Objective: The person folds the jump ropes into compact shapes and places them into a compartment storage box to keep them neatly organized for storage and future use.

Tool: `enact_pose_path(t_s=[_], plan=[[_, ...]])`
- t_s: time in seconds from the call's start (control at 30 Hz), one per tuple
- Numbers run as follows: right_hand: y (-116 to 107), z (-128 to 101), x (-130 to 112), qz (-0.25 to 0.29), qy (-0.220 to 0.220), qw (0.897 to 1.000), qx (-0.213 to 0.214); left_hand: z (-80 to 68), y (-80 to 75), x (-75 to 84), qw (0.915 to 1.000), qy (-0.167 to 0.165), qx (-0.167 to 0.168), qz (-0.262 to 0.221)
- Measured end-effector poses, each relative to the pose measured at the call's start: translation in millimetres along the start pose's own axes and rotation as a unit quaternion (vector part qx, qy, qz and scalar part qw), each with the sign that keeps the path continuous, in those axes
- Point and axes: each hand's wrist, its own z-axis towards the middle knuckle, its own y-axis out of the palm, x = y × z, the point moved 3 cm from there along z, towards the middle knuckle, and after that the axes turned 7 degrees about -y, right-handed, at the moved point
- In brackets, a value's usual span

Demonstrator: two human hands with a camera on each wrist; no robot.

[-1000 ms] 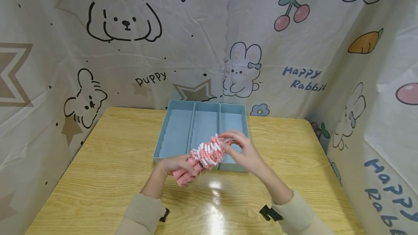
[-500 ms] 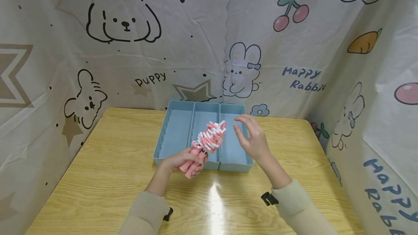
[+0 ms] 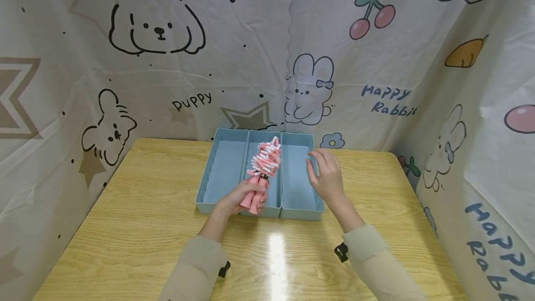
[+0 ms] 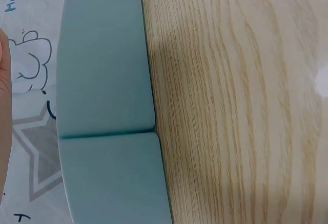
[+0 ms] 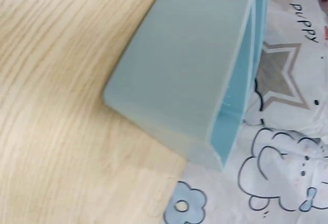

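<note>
A pink and white beaded skipping rope (image 3: 265, 158), bundled up, is held by its pink handles (image 3: 252, 197) in the curled fingers of the left hand (image 3: 236, 200), with the beaded coil lying in the middle compartment of a pale blue three-part tray (image 3: 218, 171). The right hand (image 3: 327, 176) is held open with relaxed fingers at the right rim of the tray, gripping nothing. The tray is set on a wooden table (image 3: 138, 217), and on the cartoon backdrop (image 3: 234, 50) behind it "puppy" and "Happy Rabbit" can be read.
</note>
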Motion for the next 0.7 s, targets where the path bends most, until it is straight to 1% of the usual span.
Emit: enact_pose_path(t_s=[0.13,0.37,0.43,0.53,0.7], plan=[[6.8,-13.2,11.1,-0.034,0.015,0.999,-0.032,9.1,-1.8,0.8,0.9997,0.01,0.019,-0.011],[18.8,-34.3,26.7,-0.091,0.029,0.992,-0.085,34.2,-23.9,-15.6,0.9955,0.021,0.078,-0.05],[22.1,-41.4,32.4,-0.108,0.04,0.987,-0.111,37.9,-25.4,-17.1,0.994,0.023,0.089,-0.059],[25.9,-50.5,40.5,-0.124,0.076,0.975,-0.166,42.8,-28.1,-19.8,0.9921,0.021,0.101,-0.071],[29.9,-62.0,50.6,-0.137,0.143,0.944,-0.264,48.7,-31.1,-22.7,0.9911,0.02,0.099,-0.086]])
